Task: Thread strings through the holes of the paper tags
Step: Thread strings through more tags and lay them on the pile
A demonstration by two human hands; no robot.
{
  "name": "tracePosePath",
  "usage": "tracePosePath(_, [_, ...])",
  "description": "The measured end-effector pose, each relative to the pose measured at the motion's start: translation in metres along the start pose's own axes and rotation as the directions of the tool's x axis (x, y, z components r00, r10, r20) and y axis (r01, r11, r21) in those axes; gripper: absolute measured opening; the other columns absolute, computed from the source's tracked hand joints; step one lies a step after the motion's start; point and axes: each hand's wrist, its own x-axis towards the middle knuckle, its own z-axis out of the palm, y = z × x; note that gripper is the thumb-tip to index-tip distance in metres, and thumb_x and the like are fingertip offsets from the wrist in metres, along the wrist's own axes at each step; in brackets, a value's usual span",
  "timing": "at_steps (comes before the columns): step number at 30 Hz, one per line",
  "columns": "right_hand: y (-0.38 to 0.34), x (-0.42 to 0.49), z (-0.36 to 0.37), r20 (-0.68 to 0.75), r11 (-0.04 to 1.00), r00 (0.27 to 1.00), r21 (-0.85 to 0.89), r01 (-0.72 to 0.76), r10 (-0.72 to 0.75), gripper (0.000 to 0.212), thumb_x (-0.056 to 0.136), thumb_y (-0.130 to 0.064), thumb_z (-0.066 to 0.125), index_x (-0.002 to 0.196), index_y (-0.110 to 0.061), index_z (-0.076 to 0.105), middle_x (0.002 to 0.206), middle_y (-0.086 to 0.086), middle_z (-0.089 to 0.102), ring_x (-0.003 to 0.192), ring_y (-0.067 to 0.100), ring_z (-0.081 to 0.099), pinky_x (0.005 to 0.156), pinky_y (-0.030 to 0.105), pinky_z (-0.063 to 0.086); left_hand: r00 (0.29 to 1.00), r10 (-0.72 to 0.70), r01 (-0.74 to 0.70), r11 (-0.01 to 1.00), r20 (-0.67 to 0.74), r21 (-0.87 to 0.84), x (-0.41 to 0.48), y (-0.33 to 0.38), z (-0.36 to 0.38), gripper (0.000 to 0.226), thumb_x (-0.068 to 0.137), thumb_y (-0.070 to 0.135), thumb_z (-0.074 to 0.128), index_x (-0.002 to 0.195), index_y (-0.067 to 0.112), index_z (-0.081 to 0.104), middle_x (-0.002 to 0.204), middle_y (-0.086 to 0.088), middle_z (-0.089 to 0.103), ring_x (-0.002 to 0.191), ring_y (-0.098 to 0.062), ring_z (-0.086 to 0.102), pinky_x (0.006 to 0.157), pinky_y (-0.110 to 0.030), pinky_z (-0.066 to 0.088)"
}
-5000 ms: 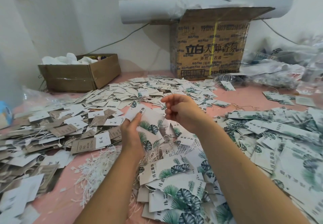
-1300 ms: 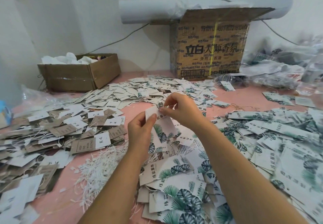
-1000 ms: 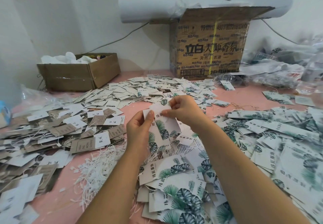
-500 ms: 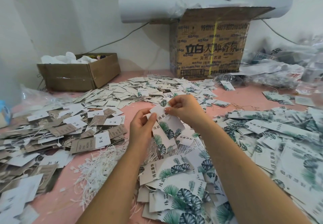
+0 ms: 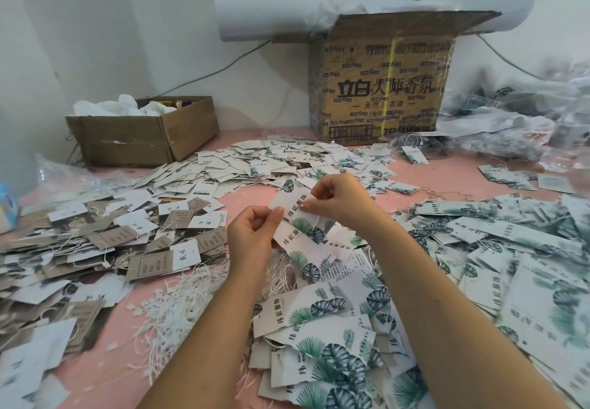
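Held above the pink tabletop (image 5: 245,193), two glossy rectangular paper tags (image 5: 295,217) carry green palm-leaf print and the characters 伟宸服饰. The left hand (image 5: 252,236) pinches their left edge between thumb and curled fingers. The right hand (image 5: 338,199) pinches the upper tag's top corner, apparently with a thin white string, though it is too fine to be sure. Matte brown kraft tags (image 5: 150,263) on the left read "HIGH END WORK CLOTHES". Loose white strings (image 5: 178,300) lie tangled beside them. The taped cardboard carton (image 5: 383,89) behind is printed 立白 and 天然洗衣液.
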Motion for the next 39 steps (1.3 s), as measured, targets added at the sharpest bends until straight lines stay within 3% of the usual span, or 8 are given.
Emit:
tracePosePath(5, [-0.001, -0.001, -0.002, -0.005, 0.999, 1.000, 0.050, -0.010, 0.010, 0.015, 0.079, -0.017, 0.072, 0.072, -0.014, 0.059, 0.065, 0.000, 0.057, 0.054, 0.010, 0.048, 0.042, 0.013, 0.038, 1.000, -0.028, 0.028, 0.997, -0.006, -0.071, -0.001, 0.002, 0.001, 0.007, 0.083, 0.009, 0.065, 0.077, 0.012, 0.061, 0.060, 0.005, 0.069, 0.053, -0.005, 0.062, 0.048, -0.022, 0.051])
tracePosePath(10, [-0.002, -0.001, -0.003, 0.027, 0.974, 0.998, 0.217, -0.060, 0.055, 0.013, 0.081, -0.009, 0.069, 0.072, -0.010, 0.061, 0.066, 0.006, 0.058, 0.057, 0.015, 0.051, 0.051, 0.021, 0.045, 0.996, -0.081, 0.074, 0.977, -0.026, -0.201, -0.002, 0.007, 0.003, 0.006, 0.085, 0.009, 0.061, 0.080, 0.014, 0.064, 0.060, 0.008, 0.068, 0.053, -0.002, 0.062, 0.049, -0.018, 0.050])
tracePosePath(16, [-0.001, -0.001, -0.004, 0.090, 0.944, 0.993, 0.313, -0.101, 0.076, 0.012, 0.082, -0.008, 0.068, 0.071, -0.009, 0.062, 0.060, 0.004, 0.058, 0.046, 0.010, 0.048, 0.044, 0.017, 0.043, 0.988, -0.153, 0.149, 0.934, 0.016, -0.324, -0.005, 0.011, 0.006, 0.014, 0.073, 0.020, 0.062, 0.084, 0.011, 0.065, 0.067, 0.002, 0.072, 0.059, -0.009, 0.068, 0.051, -0.023, 0.054])
tracePosePath(23, [0.001, 0.000, -0.003, 0.119, 0.917, 0.988, 0.377, -0.132, 0.094, 0.009, 0.082, -0.009, 0.067, 0.074, -0.007, 0.065, 0.060, 0.006, 0.057, 0.044, 0.010, 0.047, 0.043, 0.016, 0.042, 0.982, -0.185, 0.183, 0.934, 0.022, -0.306, -0.004, 0.012, 0.006, 0.009, 0.086, 0.013, 0.059, 0.081, 0.012, 0.066, 0.066, 0.000, 0.072, 0.056, -0.009, 0.067, 0.046, -0.020, 0.051])
tracePosePath(27, [0.004, 0.003, -0.003, -0.012, 0.953, 0.991, 0.275, -0.124, 0.132, 0.011, 0.082, -0.014, 0.068, 0.074, -0.008, 0.063, 0.067, 0.004, 0.062, 0.055, 0.012, 0.054, 0.056, 0.023, 0.047, 0.987, -0.158, 0.151, 0.968, -0.017, -0.199, -0.004, 0.008, 0.005, 0.009, 0.085, 0.008, 0.063, 0.078, 0.012, 0.067, 0.061, 0.003, 0.070, 0.053, -0.006, 0.064, 0.047, -0.019, 0.051])
tracePosePath(31, [0.013, 0.008, -0.005, -0.234, 0.958, 0.955, 0.258, -0.121, 0.184, 0.017, 0.089, -0.018, 0.060, 0.074, -0.011, 0.057, 0.069, 0.002, 0.058, 0.057, 0.012, 0.049, 0.049, 0.020, 0.043, 0.983, -0.140, 0.126, 0.985, -0.119, -0.116, -0.004, 0.004, 0.003, 0.015, 0.085, 0.008, 0.065, 0.072, 0.015, 0.066, 0.055, 0.005, 0.067, 0.051, -0.006, 0.062, 0.048, -0.020, 0.051])
tracePosePath(35, [0.027, 0.012, -0.002, -0.222, 0.920, 0.919, 0.296, -0.256, 0.326, 0.013, 0.094, -0.010, 0.051, 0.099, 0.000, 0.058, 0.076, 0.008, 0.055, 0.059, 0.015, 0.045, 0.049, 0.025, 0.039, 0.961, -0.136, 0.119, 0.989, -0.239, -0.084, -0.002, 0.005, -0.002, 0.016, 0.085, 0.010, 0.066, 0.071, 0.017, 0.065, 0.058, 0.002, 0.064, 0.059, -0.015, 0.058, 0.056, -0.027, 0.051])
tracePosePath(39, [0.035, 0.013, 0.004, -0.188, 0.909, 0.894, 0.188, -0.373, 0.406, 0.037, 0.090, 0.000, 0.046, 0.126, -0.002, 0.050, 0.085, 0.010, 0.056, 0.057, 0.015, 0.046, 0.046, 0.026, 0.038, 0.949, -0.102, 0.100, 0.995, -0.297, -0.020, -0.002, 0.005, -0.002, 0.020, 0.085, 0.011, 0.066, 0.067, 0.019, 0.063, 0.051, 0.006, 0.058, 0.049, -0.010, 0.049, 0.042, -0.020, 0.042])
